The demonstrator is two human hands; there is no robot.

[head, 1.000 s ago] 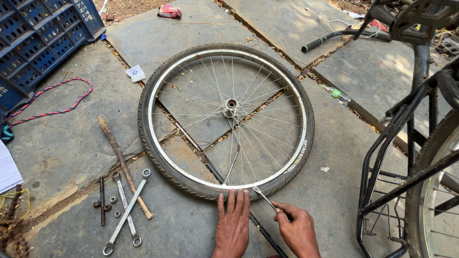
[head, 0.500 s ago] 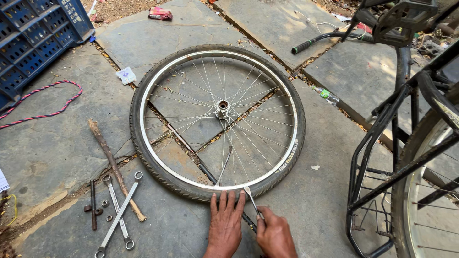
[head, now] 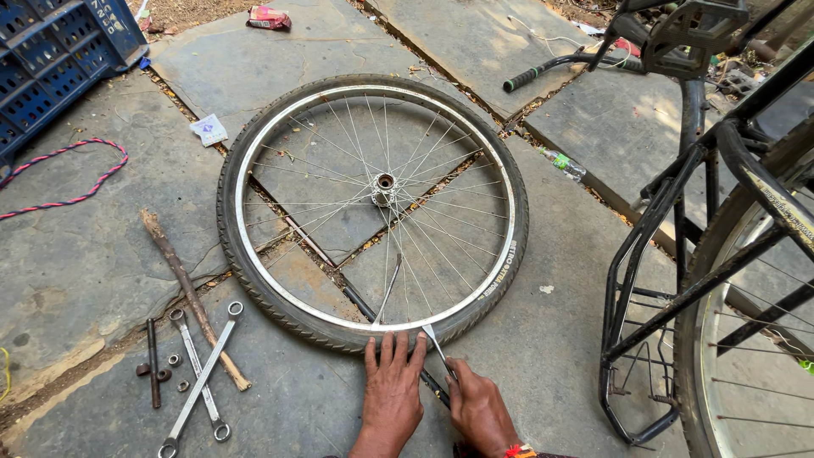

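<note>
Where right hand (head: pixel 479 407) grips lever (head: pixel 438 346), tip hidden.

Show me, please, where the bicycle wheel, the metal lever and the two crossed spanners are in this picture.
bicycle wheel (head: pixel 254 280): head view, on the tyre's left side.
metal lever (head: pixel 436 341): head view, on its flat blade near the rim.
crossed spanners (head: pixel 202 373): head view, where the two shafts cross.

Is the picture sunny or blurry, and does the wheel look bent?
Head view: bright daylight, soft shadows under the bicycle wheel; sharp, no blur; the metal rim glints mildly; the wide lens slightly stretches the edges, so the standing bicycle leans outward.
</note>
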